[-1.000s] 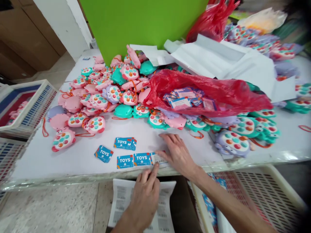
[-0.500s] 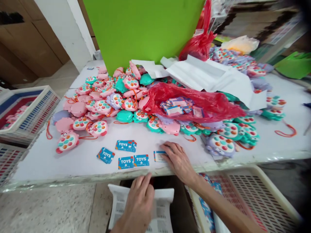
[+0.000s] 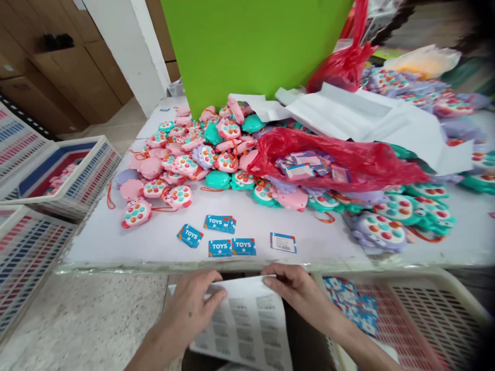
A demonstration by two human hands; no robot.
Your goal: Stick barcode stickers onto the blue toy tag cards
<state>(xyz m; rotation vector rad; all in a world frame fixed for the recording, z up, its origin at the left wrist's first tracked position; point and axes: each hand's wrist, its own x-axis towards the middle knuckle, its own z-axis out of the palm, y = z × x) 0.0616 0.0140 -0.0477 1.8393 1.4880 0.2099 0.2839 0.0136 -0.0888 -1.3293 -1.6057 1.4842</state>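
Note:
A white sheet of printed barcode labels (image 3: 243, 324) lies over my lap, below the table edge. My right hand (image 3: 296, 288) pinches its upper right corner between thumb and fingers. At the sheet's upper left, my left hand (image 3: 199, 304) has its thumb and curled fingers closed on the edge. On the table ahead lie several blue "TOYS" cards (image 3: 219, 248), face up. To their right a single card (image 3: 283, 242) shows its white barcode side, just beyond my right hand.
Pink, purple and green animal-shaped toys (image 3: 185, 165) are heaped across the table. A red plastic bag (image 3: 371, 165) holding cards lies open among them. White plastic baskets (image 3: 93, 159) stand at left; another basket (image 3: 433, 293) with cards is at lower right. A green panel (image 3: 247, 51) rises behind.
My right hand has left the barcode-side card on the table and now grips the sheet's corner. My left hand has shifted to the sheet's left edge, and the sheet is tilted. The view has turned left.

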